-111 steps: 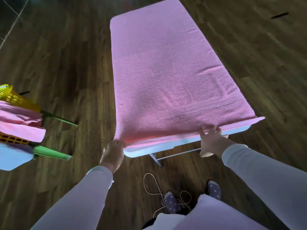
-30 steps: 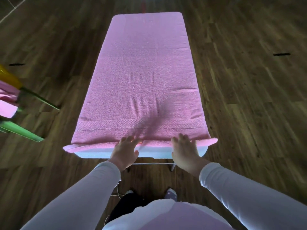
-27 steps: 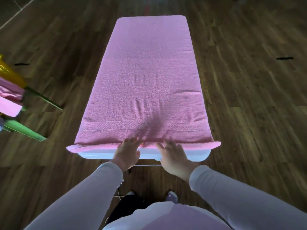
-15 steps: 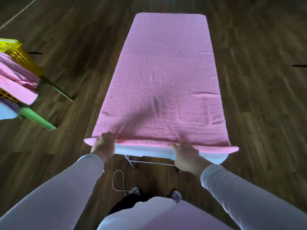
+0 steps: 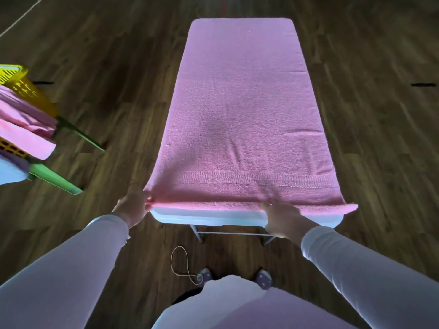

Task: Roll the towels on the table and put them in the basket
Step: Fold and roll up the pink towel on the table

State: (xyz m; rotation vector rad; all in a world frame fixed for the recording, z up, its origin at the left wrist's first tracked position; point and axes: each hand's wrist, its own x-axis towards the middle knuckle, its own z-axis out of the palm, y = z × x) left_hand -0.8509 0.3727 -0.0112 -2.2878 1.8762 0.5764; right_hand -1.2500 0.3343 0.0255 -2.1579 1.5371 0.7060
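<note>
One pink towel [image 5: 240,115] lies spread flat along the white table [image 5: 213,216], its near hem hanging just over the near edge. Left hand [image 5: 131,208] pinches the near-left corner. Right hand [image 5: 282,217] holds the near hem right of the middle, thumb on top, other fingers hidden by the cloth. Yellow basket [image 5: 21,86] sits at the left, well apart from the table, with other towels [image 5: 23,129] draped in it. Step: probably starting the roll, no roll formed yet. Next move likely needs both hands turning the hem over evenly, then rolling toward the far end, tight and straight.
</note>
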